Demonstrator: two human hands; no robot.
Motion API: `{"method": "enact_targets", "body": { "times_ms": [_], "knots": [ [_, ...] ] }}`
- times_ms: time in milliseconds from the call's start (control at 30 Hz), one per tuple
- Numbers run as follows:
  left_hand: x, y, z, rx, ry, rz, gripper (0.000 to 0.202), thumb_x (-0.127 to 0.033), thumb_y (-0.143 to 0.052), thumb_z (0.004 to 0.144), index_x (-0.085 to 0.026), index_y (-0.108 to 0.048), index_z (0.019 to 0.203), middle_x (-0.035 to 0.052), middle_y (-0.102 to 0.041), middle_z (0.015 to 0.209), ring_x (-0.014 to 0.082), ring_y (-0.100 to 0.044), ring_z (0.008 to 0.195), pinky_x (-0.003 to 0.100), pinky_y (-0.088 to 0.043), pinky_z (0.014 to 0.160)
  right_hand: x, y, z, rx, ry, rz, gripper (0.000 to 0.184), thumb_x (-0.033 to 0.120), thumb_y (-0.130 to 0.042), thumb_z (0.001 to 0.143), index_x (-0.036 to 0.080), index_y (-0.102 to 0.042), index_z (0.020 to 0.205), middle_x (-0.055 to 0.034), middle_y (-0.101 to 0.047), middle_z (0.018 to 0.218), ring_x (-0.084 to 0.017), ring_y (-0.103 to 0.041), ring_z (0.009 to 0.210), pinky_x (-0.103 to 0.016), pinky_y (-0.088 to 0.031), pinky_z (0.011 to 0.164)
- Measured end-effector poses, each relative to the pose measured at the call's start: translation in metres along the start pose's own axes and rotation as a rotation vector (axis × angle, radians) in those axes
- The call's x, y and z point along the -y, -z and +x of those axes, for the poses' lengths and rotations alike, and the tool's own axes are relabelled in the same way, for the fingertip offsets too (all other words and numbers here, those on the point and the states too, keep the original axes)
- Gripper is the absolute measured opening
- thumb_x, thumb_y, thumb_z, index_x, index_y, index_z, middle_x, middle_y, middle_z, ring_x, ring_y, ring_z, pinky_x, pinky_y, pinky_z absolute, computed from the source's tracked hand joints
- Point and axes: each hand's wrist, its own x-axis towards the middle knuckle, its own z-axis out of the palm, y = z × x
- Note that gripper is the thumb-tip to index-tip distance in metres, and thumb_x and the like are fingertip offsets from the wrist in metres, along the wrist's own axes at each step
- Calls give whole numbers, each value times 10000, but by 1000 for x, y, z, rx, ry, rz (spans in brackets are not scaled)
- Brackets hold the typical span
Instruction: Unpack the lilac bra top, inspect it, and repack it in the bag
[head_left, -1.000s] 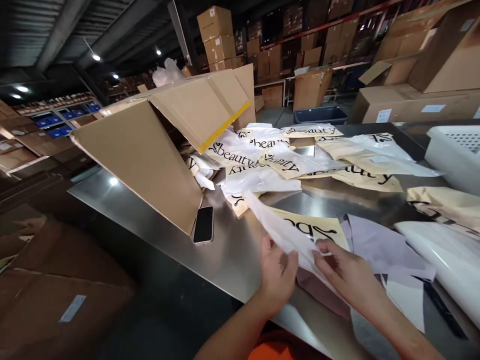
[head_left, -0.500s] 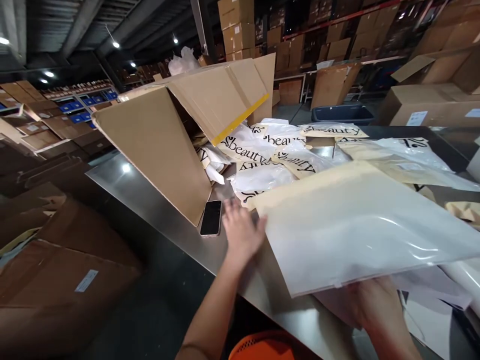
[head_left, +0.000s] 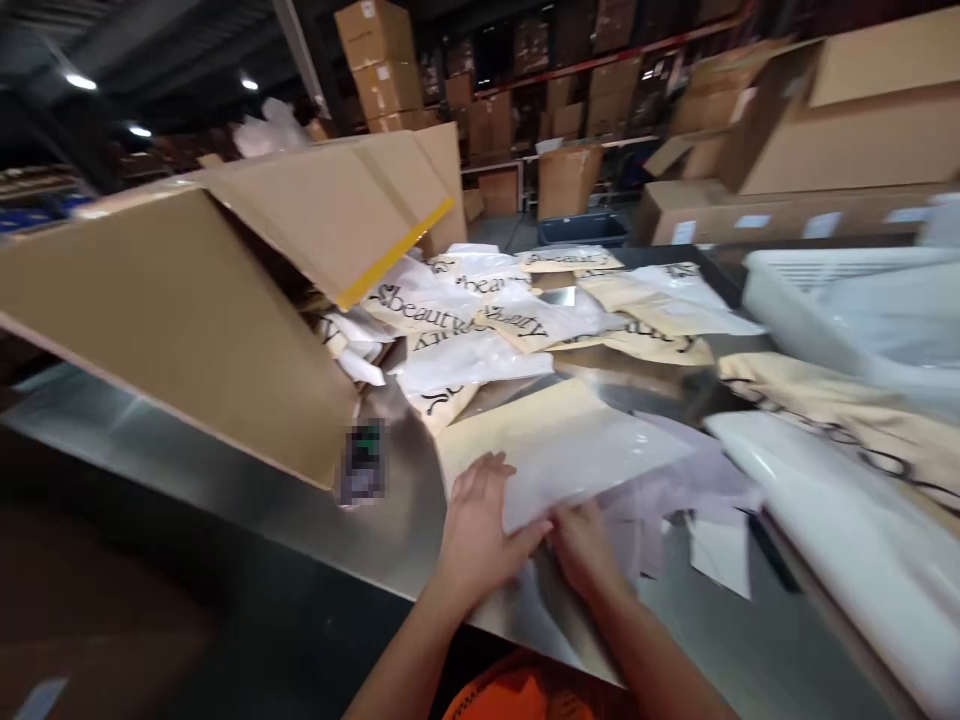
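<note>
A cream, flat item in a glossy translucent plastic bag (head_left: 562, 440) lies on the metal table (head_left: 300, 520) in front of me. My left hand (head_left: 480, 530) rests on the bag's left corner with fingers stretched out and thumb pointing right. At the bag's near edge, my right hand (head_left: 585, 550) is closed on the plastic; its fingertips are partly hidden. My two hands almost touch. Left of them a phone (head_left: 362, 462), blurred out, lies beside a cardboard box.
The open cardboard box (head_left: 187, 330) lies on its side at the left. Behind the bag are several bagged cream pieces printed "beauty" (head_left: 517, 320). Lilac sheets (head_left: 690, 490) and a white tag (head_left: 720, 550) lie to the right, near a white plastic basket (head_left: 795, 310).
The bagged item has come down from mid-air onto the table. My right hand has moved left, close to my left hand, which now rests on the bag. The view has turned right.
</note>
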Motion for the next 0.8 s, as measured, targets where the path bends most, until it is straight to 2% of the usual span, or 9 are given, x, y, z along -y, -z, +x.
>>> {"method": "enact_targets", "body": {
  "times_ms": [100, 167, 267, 367, 467, 567, 700, 733, 800],
  "knots": [
    [-10, -15, -4, 272, -53, -12, 445, -263, -579, 924, -122, -540, 1344, 134, -598, 1346, 277, -559, 1241, 454, -448, 1071, 0, -4, -7, 2, -67, 87, 784, 539, -585, 566, 138, -340, 1192, -104, -519, 1189, -82, -588, 904, -167, -562, 758],
    [-7, -21, -4, 367, -38, 34, 405, -174, -432, 975, -97, -545, 1356, 134, -597, 1353, 271, -575, 1235, 441, -463, 1057, 4, 0, -9, -23, -127, 124, 834, 532, -603, 551, 160, -269, 1219, -93, -519, 1175, -68, -580, 827, -179, -556, 706],
    [-3, -18, -4, 401, -12, 45, 410, -177, -364, 995, -128, -567, 1347, 99, -599, 1359, 273, -589, 1228, 442, -468, 1047, 13, 10, -10, -46, -186, 145, 885, 524, -630, 529, 174, -210, 1224, -73, -532, 1118, -64, -574, 751, -194, -547, 657],
    [-3, -10, -3, 412, 76, 80, 396, -198, -345, 994, -178, -601, 1295, 93, -699, 1180, 318, -674, 1054, 482, -514, 927, 21, 18, -10, -31, -196, 120, 893, 514, -664, 534, 170, -228, 1234, -62, -541, 1068, -98, -599, 783, -211, -557, 665],
    [-5, -7, 0, 387, 142, 85, 368, -182, -355, 978, -169, -547, 1292, 95, -731, 1029, 338, -695, 927, 466, -519, 834, 24, 25, -11, 45, -158, 10, 855, 519, -641, 607, 160, -255, 1281, -72, -547, 1054, -99, -606, 799, -220, -569, 688],
    [-5, -5, 2, 386, 190, 58, 351, -120, -365, 945, -150, -486, 1273, 115, -698, 1146, 331, -685, 962, 437, -506, 849, 28, 41, -15, 78, -19, -223, 813, 606, -578, 706, 142, -343, 1330, -59, -563, 1003, -58, -593, 777, -156, -547, 690],
    [-5, -1, 3, 426, 199, 190, 436, -65, -314, 929, -183, -520, 1294, 112, -600, 1343, 347, -666, 1030, 449, -504, 872, 45, 72, -28, -275, 173, -475, 772, 701, -484, 770, 98, -504, 1251, -54, -565, 938, -6, -539, 743, -62, -450, 641],
    [-5, -1, 3, 433, 174, 223, 495, -46, -312, 916, -212, -521, 1332, 92, -532, 1431, 340, -668, 1034, 452, -508, 879, 48, 76, -32, -315, 177, -518, 745, 706, -460, 791, 89, -538, 1201, -54, -563, 916, 3, -518, 714, -56, -423, 625],
    [-6, -1, 4, 441, 127, 277, 598, -4, -302, 883, -245, -526, 1383, 63, -408, 1537, 331, -656, 1074, 463, -505, 916, 48, 76, -38, -275, 195, -625, 654, 667, -412, 862, 81, -603, 1082, -54, -562, 897, 12, -502, 702, -56, -405, 644]
  ]
}}
